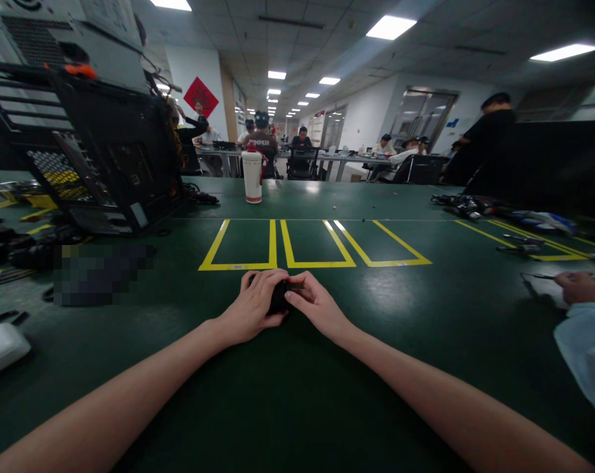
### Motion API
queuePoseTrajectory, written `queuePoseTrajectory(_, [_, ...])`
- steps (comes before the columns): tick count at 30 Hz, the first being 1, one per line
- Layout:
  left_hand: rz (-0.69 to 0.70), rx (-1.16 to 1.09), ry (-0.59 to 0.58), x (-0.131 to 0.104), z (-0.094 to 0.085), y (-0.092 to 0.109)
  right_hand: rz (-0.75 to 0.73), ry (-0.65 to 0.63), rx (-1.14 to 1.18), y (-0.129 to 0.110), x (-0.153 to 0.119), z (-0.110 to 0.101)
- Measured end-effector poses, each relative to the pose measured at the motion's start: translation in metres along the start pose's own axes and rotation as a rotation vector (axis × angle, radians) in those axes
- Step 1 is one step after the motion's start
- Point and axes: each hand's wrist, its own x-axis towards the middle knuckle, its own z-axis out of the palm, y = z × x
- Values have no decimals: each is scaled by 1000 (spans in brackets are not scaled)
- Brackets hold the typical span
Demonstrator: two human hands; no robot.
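Observation:
A small black object (278, 299), too dark to identify, is between my two hands just in front of the yellow tape outlines (238, 267). My left hand (258, 302) is wrapped over its left side and top, fingers curved round it. From the right, my right hand (314, 301) pinches the object's edge with thumb and index finger. Much of the object is hidden under my left fingers. Both hands are low over the green table (218, 407).
A white cup with a red lid (253, 176) stands beyond the tape. At the left are a black computer case (114, 157), cables and a white object (1, 349). Another person's hand (584, 288) is at the right edge, near metal parts (524, 244).

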Motion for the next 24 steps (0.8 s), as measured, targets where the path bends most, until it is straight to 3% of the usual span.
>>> queuePoseTrajectory(7, [4,6,10,0,2,-1,43,47,-75,2,1,-1])
queuePoseTrajectory(15, [3,8,2,0,2,-2,8,-30,-2,1,-1,0])
queuePoseTrajectory(24, [1,6,-2,0,1,-2,19,27,-77,2,0,-1])
